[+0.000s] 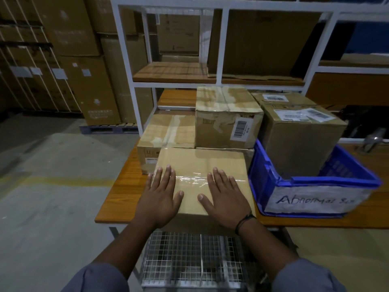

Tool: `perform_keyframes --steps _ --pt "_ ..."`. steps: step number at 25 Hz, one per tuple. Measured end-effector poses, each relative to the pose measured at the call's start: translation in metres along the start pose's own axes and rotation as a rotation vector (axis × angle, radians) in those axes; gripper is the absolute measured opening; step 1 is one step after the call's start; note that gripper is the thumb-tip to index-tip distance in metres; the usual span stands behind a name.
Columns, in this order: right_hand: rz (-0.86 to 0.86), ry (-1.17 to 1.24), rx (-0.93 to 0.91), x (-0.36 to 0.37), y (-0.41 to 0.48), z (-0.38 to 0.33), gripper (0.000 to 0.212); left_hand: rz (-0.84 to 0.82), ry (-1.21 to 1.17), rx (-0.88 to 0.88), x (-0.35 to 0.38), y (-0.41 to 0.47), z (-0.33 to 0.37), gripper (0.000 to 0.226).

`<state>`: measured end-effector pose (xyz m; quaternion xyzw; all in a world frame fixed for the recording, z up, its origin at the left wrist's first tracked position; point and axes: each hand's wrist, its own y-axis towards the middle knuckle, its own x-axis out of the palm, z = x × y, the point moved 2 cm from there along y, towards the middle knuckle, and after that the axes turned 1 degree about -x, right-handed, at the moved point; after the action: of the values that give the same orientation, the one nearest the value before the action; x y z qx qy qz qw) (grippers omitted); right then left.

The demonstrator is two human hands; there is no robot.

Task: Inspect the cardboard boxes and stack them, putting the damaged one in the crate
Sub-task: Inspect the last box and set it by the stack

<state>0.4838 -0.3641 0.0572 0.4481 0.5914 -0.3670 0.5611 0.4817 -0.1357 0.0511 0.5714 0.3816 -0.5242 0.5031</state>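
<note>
Cardboard box [202,165] at the desk's [120,197] front edge looks stiff, its taped top slippery; your left hand [161,199] and right hand [226,200] rest flat, gripping nothing. Hold its side edges.

Wooden table [124,192], white rack [223,45] — wire cart [189,260]

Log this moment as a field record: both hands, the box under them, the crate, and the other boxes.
left hand: flat, fingers straight, on top of the front box
right hand: flat on the same box
front box: taped shut, at the near edge of the table
crate: blue, right of the front box, label starts "Abnormal", holds one labelled box
behind: barcoded box stacked on a bottom box; low box to the left
</note>
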Motion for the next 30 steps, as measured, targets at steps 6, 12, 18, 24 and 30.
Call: perform_keyframes --steps 6,12,18,24,30 --pt "-0.017 0.015 0.165 -0.010 0.002 0.006 0.096 -0.026 -0.068 -0.004 0.001 0.011 0.002 0.089" --pt "-0.058 0.045 0.227 -0.011 0.011 0.012 0.102 -0.044 -0.104 -0.019 0.000 0.022 0.001 0.092" --pt "-0.018 0.056 0.393 -0.012 0.001 0.013 0.097 -0.049 -0.110 -0.052 -0.006 0.019 0.009 0.093" --pt "-0.056 0.110 0.350 -0.015 -0.002 0.011 0.097 0.012 -0.154 -0.168 -0.007 0.008 0.000 0.082" --pt "0.046 0.175 0.578 -0.017 -0.015 0.014 0.083 0.125 -0.348 -0.452 -0.008 -0.014 0.020 0.056"
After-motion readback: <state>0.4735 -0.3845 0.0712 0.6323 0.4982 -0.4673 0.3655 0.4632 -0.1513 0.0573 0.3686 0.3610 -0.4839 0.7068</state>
